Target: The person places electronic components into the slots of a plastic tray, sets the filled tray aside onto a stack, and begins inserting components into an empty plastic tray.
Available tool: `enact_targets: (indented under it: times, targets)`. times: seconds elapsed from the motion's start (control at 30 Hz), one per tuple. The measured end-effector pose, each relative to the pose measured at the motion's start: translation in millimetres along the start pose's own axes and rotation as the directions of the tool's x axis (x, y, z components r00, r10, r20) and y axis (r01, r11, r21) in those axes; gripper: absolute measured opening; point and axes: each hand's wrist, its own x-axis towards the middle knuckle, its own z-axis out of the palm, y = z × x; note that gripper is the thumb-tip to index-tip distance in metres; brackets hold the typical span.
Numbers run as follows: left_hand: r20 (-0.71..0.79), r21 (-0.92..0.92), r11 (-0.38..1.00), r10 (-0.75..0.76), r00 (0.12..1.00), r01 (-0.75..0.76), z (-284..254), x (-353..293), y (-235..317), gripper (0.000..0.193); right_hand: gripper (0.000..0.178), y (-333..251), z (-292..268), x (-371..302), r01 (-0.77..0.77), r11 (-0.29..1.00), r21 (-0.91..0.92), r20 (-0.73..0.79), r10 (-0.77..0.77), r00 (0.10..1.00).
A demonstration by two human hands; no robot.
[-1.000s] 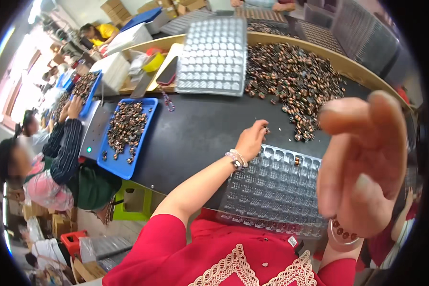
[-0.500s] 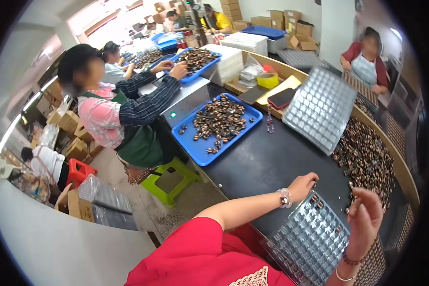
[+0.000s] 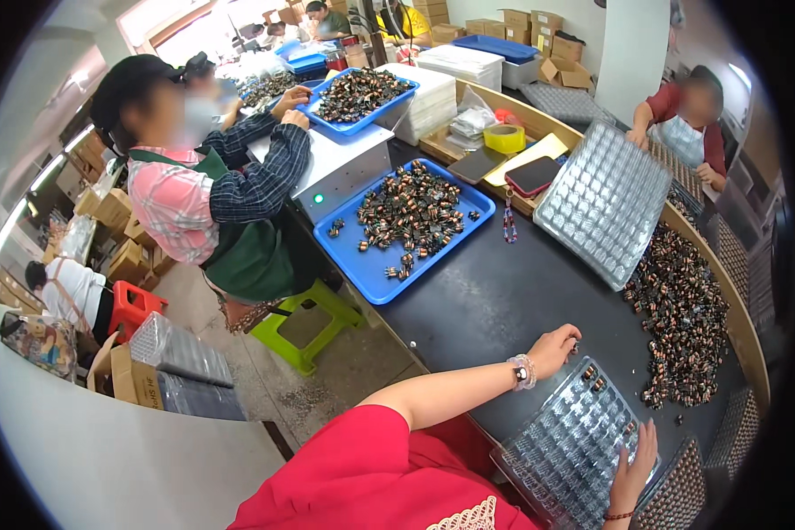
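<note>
My left hand (image 3: 552, 352) is closed at the far corner of a clear plastic tray (image 3: 552, 433) with rows of small pockets. Between its fingertips is a small dark part, apparently one of the copper-wound coils. A few coils (image 3: 594, 380) sit in pockets at the tray's far end, and another lies near my right fingers. My right hand (image 3: 634, 473) rests over the tray's right edge, fingers stretched out and thumb apart, with nothing visible in it. To the right, a large heap of loose copper-and-black coils (image 3: 680, 309) covers the black tabletop (image 3: 477, 309).
A blue tray (image 3: 375, 287) of coils lies farther left, beside a metal machine with a green light. An empty-looking pocket tray (image 3: 605, 199) leans on the wooden rim, near a phone (image 3: 532, 177) and yellow tape (image 3: 504, 139). Filled trays (image 3: 676, 490) lie at lower right. Co-workers sit left and right.
My right hand has come down from above the tray's right side onto its edge, its fingers straightening. My left hand has shifted slightly. The co-worker at left has drawn their hands back a little.
</note>
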Motion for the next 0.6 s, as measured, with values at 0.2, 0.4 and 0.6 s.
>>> enact_targets:
  times: [0.2, 0.4, 0.6]
  targets:
    - [-0.035, 0.117, 0.974, 0.200, 0.979, -0.195, 36.2, 8.3, -2.1, 0.023, 0.052, 43.8, 13.2, -48.8, -0.173, 0.981, -0.083, -0.134, 0.161, 0.978]
    - [-0.008, 0.147, 0.963, 0.228, 0.974, -0.224, 33.7, -7.9, 7.7, 0.023, 0.056, 24.6, 21.4, -34.1, -0.108, 0.994, 0.001, -0.062, 0.108, 0.992]
    - [0.183, 0.078, 0.975, 0.192, 0.964, -0.209, 85.4, -8.8, 21.6, 0.022, 0.056, 26.1, 16.5, -58.3, -0.212, 0.963, 0.165, -0.039, 0.222, 0.974]
